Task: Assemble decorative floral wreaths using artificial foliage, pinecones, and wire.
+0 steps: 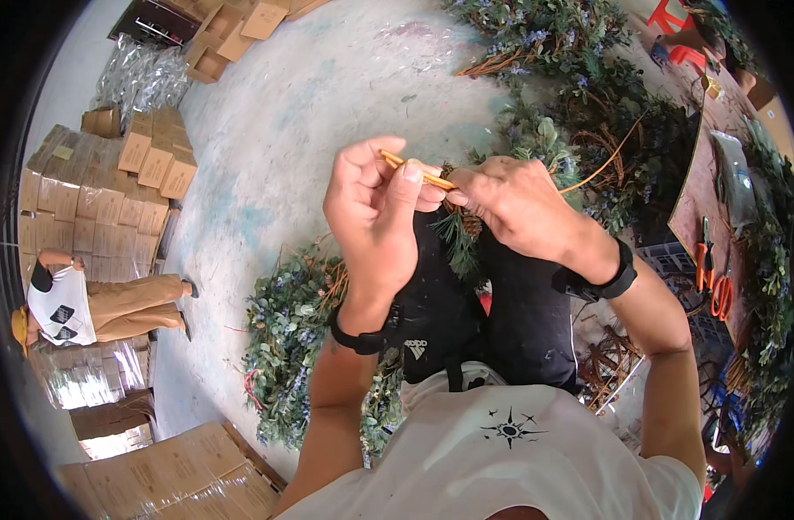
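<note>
Between both hands, above my lap, is a tan twig-like strip [438,181], looking like rattan. My left hand [371,217] pinches its left part between thumb and fingers, and a short doubled end sticks out past the thumb. My right hand [514,204] grips it close by with thumb and fingertips. A thin tan length [607,165] curves up beyond the right hand; whether it is the same strip is hidden. Just below the hands hangs a sprig of green pine needles [459,247] with a pine cone [471,227], partly covered by the right hand.
Leafy garlands with blue berries [579,95] lie at the far right, and another leafy bundle [284,325] lies left of my legs. Orange-handled pliers [704,260] and orange scissors [722,297] hang at the table edge. Stacked cartons [94,208] and a person [94,303] are at left.
</note>
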Motion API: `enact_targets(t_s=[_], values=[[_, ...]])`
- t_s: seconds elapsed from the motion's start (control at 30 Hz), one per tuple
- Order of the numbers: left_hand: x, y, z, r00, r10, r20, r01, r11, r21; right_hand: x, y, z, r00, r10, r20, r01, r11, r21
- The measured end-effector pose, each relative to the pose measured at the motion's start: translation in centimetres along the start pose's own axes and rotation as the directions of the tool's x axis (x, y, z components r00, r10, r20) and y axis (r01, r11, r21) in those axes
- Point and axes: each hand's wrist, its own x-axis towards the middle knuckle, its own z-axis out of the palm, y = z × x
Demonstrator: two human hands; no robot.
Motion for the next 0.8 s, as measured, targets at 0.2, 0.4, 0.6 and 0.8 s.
enact_targets(t_s=[0.2, 0.4, 0.6, 0.8], values=[[3.6, 3.6, -2.8, 0.813, 0.191, 0.549, -0.539, 0.604, 0.588, 0.9, 1.8, -1.6, 0.99, -0.052, 0.132, 0.036, 0.991, 0.126], [4.5, 5.6, -2.9, 0.63, -0.235, 0.74, -0.621, 0.419, 0.662, 2.8, 1.4, -4.0, 0.857, -0.106, 0.504, -0.002, 0.978, 0.209], [3.9, 5.3, -3.3, 0.553, -0.431, 0.713, -0.124, 0.804, 0.582, 4.3, 1.8, -6.2, 0.671, -0.319, 0.67, -0.02, 0.895, 0.445], [1.2, 3.2, -3.0, 0.643, -0.45, 0.62, 0.474, 0.869, 0.139, 5.5, 2.3, -7.6, 0.633, -0.358, 0.686, -0.238, 0.754, 0.612]])
